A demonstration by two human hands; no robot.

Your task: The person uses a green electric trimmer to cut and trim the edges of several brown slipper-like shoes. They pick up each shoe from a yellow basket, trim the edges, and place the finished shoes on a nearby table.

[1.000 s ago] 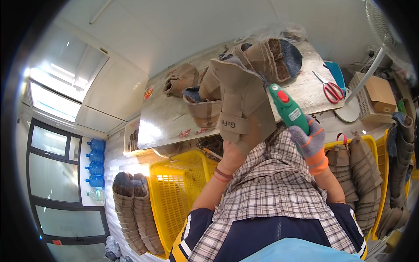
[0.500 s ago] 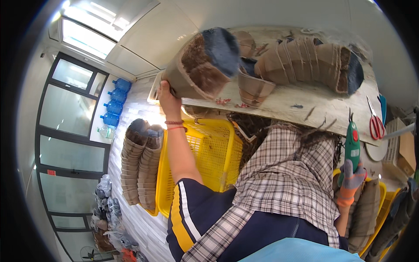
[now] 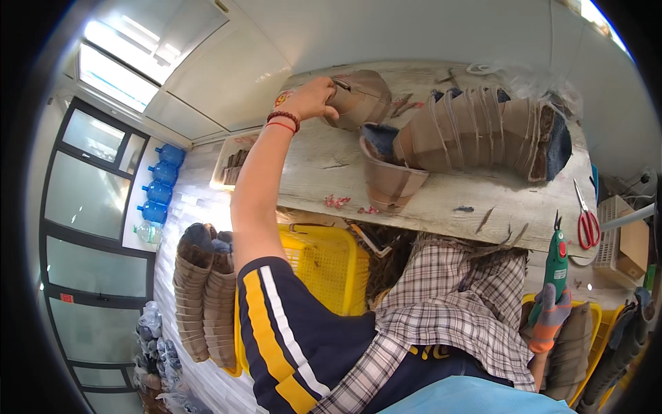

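Note:
My bare left hand (image 3: 312,101), with a red cord and beads at the wrist, reaches over the far left of the worktable. Its thumb and fingers close on the near edge of a brown curved boot-upper piece (image 3: 362,100). To the right, another brown piece with blue inside (image 3: 396,176) stands by a row of nested brown fur-lined pieces (image 3: 476,134). My right hand (image 3: 550,317), in a grey and orange glove, is wrapped round green electric scissors (image 3: 557,262) at the table's right front corner, small blades pointing up.
Red-handled scissors (image 3: 588,224) lie at the table's right edge. Below the table's left front is a yellow basket (image 3: 331,276); nested brown pieces (image 3: 193,297) stand left of it. Dark trimmings (image 3: 389,265) hang beneath the table. More brown pieces (image 3: 569,345) fill a yellow crate at right.
My left hand has moved forward across the table from its front left. The raised fur-lined piece no longer shows its brown fur. The right hand still holds the green electric scissors.

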